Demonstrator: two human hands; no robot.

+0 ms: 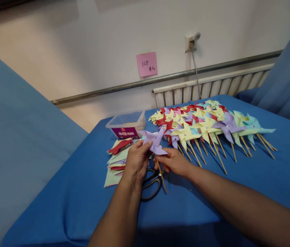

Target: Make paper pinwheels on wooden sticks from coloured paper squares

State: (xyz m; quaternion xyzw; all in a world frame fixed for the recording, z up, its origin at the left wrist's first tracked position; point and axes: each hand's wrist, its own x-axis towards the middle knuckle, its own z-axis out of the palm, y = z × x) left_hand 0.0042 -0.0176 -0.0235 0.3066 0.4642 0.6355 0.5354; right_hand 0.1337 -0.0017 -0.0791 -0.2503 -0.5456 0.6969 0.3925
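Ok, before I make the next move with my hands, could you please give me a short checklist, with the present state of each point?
1. Left hand has the purple pinwheel: ok, the thumb lies on its paper.
2. Right hand has the stick: ok, fingers pinch its upper part.
3. Scissors well away from the hands: not ok, they lie right by both.
4. Scissors shut: cannot tell, the tips are out of sight.
5. Paper firmly fixed to the stick: cannot tell from this view.
6. Other pinwheels set down on the right: ok, in a pile.
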